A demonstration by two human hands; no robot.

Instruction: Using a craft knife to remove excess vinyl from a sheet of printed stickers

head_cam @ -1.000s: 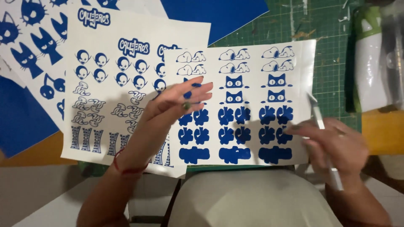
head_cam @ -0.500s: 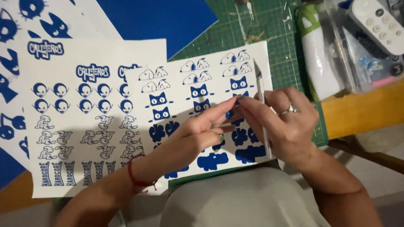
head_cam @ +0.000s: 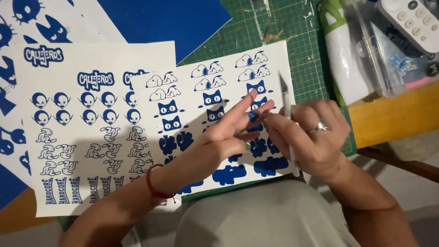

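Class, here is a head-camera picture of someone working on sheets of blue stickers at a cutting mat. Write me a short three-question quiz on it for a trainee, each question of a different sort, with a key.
1. True or false: the right hand holds a slim craft knife.
2. The sticker sheet under the hands lies on: A) a wooden tray B) a green cutting mat C) a cloth
3. Fill in: the left hand wears a ____ cord at the wrist.

Key: 1 true; 2 B; 3 red
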